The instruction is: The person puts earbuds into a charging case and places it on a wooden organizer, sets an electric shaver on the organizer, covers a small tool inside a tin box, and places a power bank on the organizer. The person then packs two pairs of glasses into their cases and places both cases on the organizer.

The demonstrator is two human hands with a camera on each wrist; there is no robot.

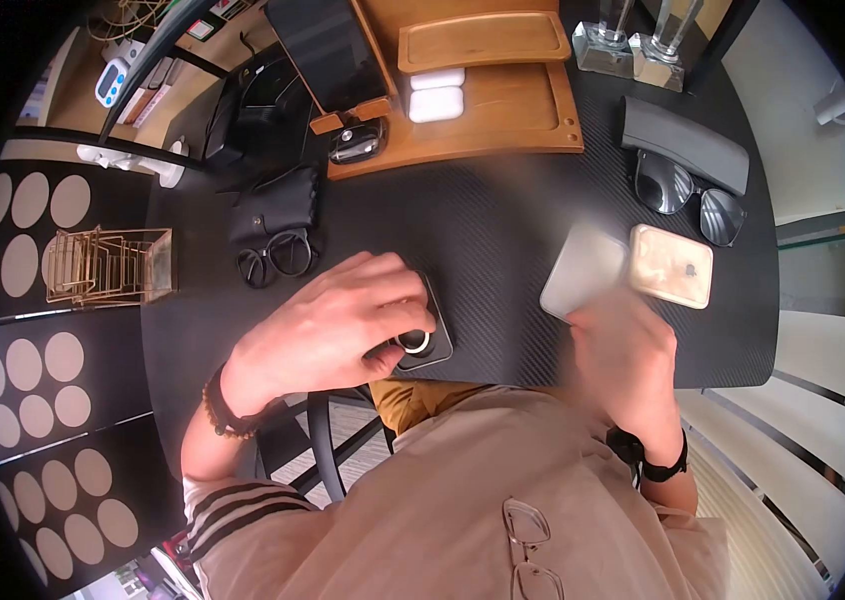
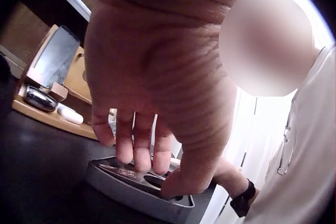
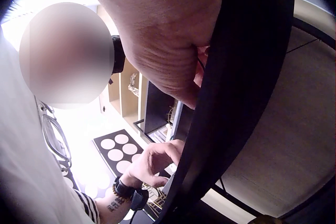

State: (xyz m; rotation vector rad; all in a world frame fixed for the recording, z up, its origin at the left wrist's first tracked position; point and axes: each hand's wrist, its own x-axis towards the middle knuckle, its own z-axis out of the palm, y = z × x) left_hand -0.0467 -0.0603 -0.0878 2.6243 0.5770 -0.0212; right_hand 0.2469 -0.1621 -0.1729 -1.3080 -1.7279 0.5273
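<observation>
In the head view my left hand (image 1: 338, 320) is over a small dark rectangular case (image 1: 441, 345) near the table's front edge, its thumb and fingers around a pale ring-shaped item (image 1: 414, 342). The left wrist view shows the fingertips of my left hand (image 2: 157, 98) spread inside the case (image 2: 136, 198), with the thumb at its near side. My right hand (image 1: 628, 365), blurred, is at the lower corner of a flat silvery lid-like piece (image 1: 588, 268); its grip is unclear. In the right wrist view a dark band hides the fingers of my right hand (image 3: 168, 40).
A cream rectangular box (image 1: 673, 268) lies beside the silvery piece. Sunglasses (image 1: 665, 185) and a grey case (image 1: 688, 145) are behind it. Black glasses (image 1: 288, 255) and a black pouch (image 1: 278, 205) lie left. A wooden stand (image 1: 503, 115) holds white items at the back.
</observation>
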